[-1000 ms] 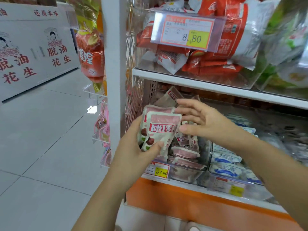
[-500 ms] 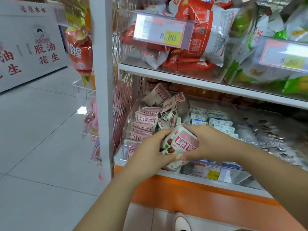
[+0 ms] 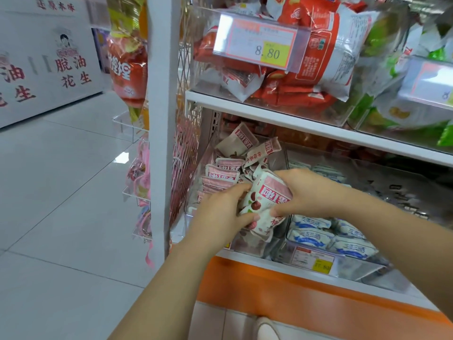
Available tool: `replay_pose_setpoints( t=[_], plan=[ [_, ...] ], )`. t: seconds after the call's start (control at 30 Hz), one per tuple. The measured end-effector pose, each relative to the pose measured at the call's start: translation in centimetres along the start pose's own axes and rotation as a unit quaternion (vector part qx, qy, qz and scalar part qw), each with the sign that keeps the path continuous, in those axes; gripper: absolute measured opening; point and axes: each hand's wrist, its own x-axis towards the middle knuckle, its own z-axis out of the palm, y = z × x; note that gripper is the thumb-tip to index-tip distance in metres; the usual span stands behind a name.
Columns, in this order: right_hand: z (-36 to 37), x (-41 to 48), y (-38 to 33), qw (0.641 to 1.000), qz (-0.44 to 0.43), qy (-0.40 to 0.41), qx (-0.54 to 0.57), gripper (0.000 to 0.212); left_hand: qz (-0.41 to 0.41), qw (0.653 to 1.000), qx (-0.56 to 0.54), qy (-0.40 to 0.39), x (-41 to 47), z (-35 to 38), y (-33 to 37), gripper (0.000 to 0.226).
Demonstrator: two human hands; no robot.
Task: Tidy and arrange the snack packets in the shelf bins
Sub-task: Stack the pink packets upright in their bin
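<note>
A bundle of pink-and-white snack packets (image 3: pixel 267 200) with red fruit pictures is gripped between both hands over the front of a clear bin (image 3: pixel 282 153) on the lower shelf. My left hand (image 3: pixel 220 214) curls round the bundle's left side. My right hand (image 3: pixel 301 192) clamps its right side from above, thumb underneath. More of the same packets (image 3: pixel 225 173) are stacked at the bin's left and lie loose and tilted at its back (image 3: pixel 245 143).
Blue-and-white packets (image 3: pixel 318 231) fill the bin to the right. The shelf above holds red-and-white bags (image 3: pixel 318 57) behind an 8.80 price tag (image 3: pixel 259 47). A white upright post (image 3: pixel 161 119) stands left, with hanging goods beyond. An orange shelf base (image 3: pixel 294 300) runs below.
Both hands closed together round the packets and brought the bundle down from in front of the bin to its front right part. The camera view shifted slightly.
</note>
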Motion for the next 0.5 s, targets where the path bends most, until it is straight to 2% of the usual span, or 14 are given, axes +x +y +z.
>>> replay_pose_setpoints(
  t=[0.17,0.5],
  plan=[
    [-0.6,0.3,0.3,1.0,0.004,-0.008,0.0,0.036,0.013,0.999,0.007,0.043,-0.1,0.9,-0.1,0.06],
    [-2.1,2.0,0.1,0.998,0.006,-0.053,0.028,0.03,-0.007,0.999,-0.004,0.05,0.7,1.4,-0.4,0.062]
  ],
)
